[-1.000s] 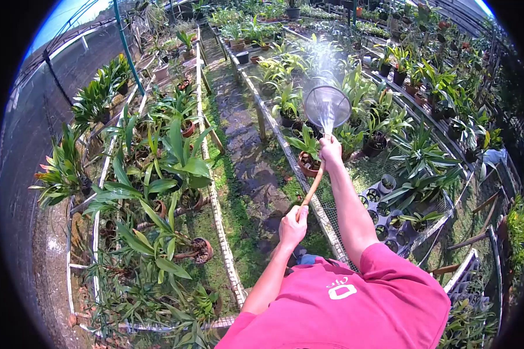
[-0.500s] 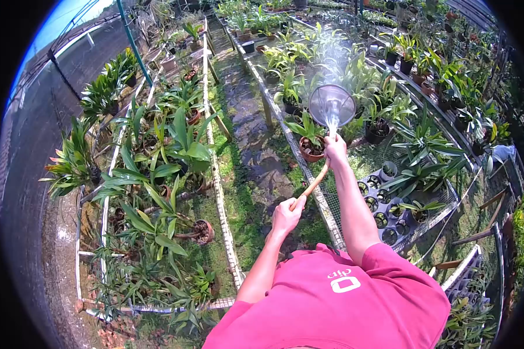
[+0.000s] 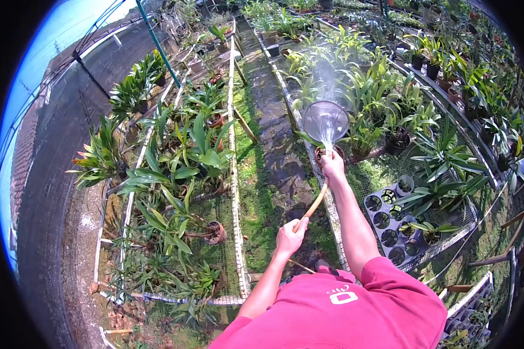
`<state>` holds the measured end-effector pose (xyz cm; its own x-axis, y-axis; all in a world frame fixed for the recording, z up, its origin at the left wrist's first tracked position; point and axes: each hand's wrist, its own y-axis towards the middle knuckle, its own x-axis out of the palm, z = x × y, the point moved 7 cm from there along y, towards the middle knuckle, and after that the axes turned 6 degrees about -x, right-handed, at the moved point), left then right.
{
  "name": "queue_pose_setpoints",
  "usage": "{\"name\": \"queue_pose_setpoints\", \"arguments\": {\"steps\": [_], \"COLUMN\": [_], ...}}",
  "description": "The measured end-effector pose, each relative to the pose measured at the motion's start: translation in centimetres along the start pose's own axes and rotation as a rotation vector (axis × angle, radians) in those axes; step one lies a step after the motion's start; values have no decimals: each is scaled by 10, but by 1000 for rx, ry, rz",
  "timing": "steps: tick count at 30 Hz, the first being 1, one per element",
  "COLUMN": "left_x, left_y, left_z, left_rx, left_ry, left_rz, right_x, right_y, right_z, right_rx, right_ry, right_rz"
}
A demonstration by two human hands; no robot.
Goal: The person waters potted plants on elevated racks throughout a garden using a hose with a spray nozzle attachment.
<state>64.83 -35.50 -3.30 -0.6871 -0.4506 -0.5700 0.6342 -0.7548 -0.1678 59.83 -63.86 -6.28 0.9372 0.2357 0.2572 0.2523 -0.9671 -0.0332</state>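
Note:
My right hand [image 3: 332, 164] is closed around the upper end of an orange hose [image 3: 315, 205], just below a round spray head [image 3: 326, 120]. Water streams up through the head and sprays out over the potted plants beyond. Lower down, my left hand [image 3: 291, 237] grips the same hose. A brown pot [image 3: 330, 156] sits partly hidden behind the spray head and my right hand. To the right of my right forearm lies a grey tray with round holes [image 3: 397, 224], some of them holding small black pots.
A bench of leafy potted plants [image 3: 174, 198] stands on the left, edged by a pale rail [image 3: 236, 221]. Between the benches runs a dark, mossy path [image 3: 279, 157]. More potted plants [image 3: 436, 55] line the right side. A green pole [image 3: 157, 43] rises at the upper left.
The whole view has shifted, so the benches appear farther right. My hands and the spray head sit slightly lower in the picture, both hands still on the hose, with water still flowing.

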Motion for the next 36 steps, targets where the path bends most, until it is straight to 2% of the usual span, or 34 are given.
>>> {"name": "queue_pose_setpoints", "arguments": {"steps": [2, 6, 15, 19, 22, 28, 36], "left_x": [3, -7, -28, -35, -30, -21, 10], "left_y": [-19, -39, -126, -171, -196, -216, -228], "left_z": [-8, -8, -40, -56, -48, -13, 10], "left_rx": [-28, -28, -12, -29, -47, 15, 56], "left_ry": [-3, 17, -43, -60, -91, -73, -76], "left_rz": [-7, 23, 65, 57, 21, -29, -63], "right_x": [2, 4, 10, -2, -21, -92, -146], "right_y": [-18, -36, -130, -170, -190, -206, -208], "right_z": [4, -11, -24, -17, -35, -71, -73], "right_rx": [101, 39, 53, 21, 2, -19, -19], "right_ry": [12, -47, -72, -122, -126, -109, -39], "right_rz": [-112, -14, -107, -65, -20, 236, 274]}}
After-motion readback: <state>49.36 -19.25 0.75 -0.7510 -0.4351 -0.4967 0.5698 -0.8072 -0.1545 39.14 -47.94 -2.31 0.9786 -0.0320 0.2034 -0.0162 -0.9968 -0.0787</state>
